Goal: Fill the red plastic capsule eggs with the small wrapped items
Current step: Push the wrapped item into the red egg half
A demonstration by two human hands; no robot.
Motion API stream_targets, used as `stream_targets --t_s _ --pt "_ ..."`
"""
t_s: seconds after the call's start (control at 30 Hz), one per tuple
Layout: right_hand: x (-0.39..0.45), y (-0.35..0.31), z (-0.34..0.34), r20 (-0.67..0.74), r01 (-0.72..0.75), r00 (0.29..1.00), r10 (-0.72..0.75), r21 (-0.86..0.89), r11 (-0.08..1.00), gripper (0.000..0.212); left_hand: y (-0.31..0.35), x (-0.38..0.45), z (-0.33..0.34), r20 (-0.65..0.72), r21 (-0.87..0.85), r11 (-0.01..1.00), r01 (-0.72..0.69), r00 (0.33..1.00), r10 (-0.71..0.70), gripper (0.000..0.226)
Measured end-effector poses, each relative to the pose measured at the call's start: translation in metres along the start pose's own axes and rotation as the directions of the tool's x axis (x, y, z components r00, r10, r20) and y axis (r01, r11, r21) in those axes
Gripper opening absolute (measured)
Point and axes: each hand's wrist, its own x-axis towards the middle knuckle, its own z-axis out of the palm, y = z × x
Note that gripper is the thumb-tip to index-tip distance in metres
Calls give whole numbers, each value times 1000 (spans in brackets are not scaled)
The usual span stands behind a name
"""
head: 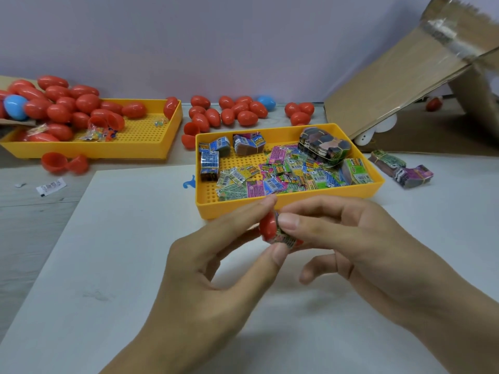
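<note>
My left hand (216, 255) pinches a red capsule egg half (267, 225) between thumb and forefinger, just in front of the near yellow tray (283, 202). My right hand (351, 238) pinches a small wrapped item (287, 238) and holds it against the egg's open side; the other half of the egg is hidden by my fingers. The near tray holds several loose colourful wrapped items (283, 174) and banded stacks of them (324, 145).
A second yellow tray (151, 147) at the left holds red eggs (64, 103) and a blue egg (14, 106). More red eggs (232, 112) lie along the wall. Open egg halves (63, 163) lie on the table. A cardboard box (421, 85) stands at right, with banded stacks (402, 168) beside it.
</note>
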Motion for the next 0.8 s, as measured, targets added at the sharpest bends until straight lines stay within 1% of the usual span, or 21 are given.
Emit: stream_targets --t_s 0.03,0.07,0.17,0.27,0.3,0.37,0.43,0.5,0.67,0.73,0.8 --pt "0 1 1 -17 20 1000 -20 -16 1000 26 0 0 -1 1 -44 999 2 1000 -2 44" --pt "0 2 2 -25 36 999 -37 -28 999 25 -1 1 -1 14 -52 999 0 1000 0 44" --pt "0 3 3 0 56 998 -56 -25 998 22 -2 5 -2 47 37 997 -69 997 68 39" --pt "1 -1 2 72 -13 997 5 110 994 26 -1 7 -4 -34 1 998 -70 997 70 35" --pt "2 -1 2 91 -40 996 27 152 988 24 0 8 -4 -68 -14 998 -61 996 60 33" --pt "2 -1 2 105 -79 993 58 211 974 24 1 8 -4 -117 -36 998 -58 992 53 29" --pt "2 1 3 110 -102 991 75 262 960 25 2 8 -4 -139 -49 998 -47 990 40 33" --pt "1 2 5 103 -106 992 78 303 947 22 1 8 -4 -130 -52 998 -37 991 30 39" --pt "3 4 4 97 -109 992 83 306 946 15 -2 9 -9 -53 14 997 -78 996 78 38" --pt "3 3 3 113 -121 989 92 289 950 27 -3 9 -11 -14 41 996 -82 997 82 41" --pt "3 2 4 112 -120 989 98 208 971 34 -2 11 -9 17 38 996 -81 997 81 45"
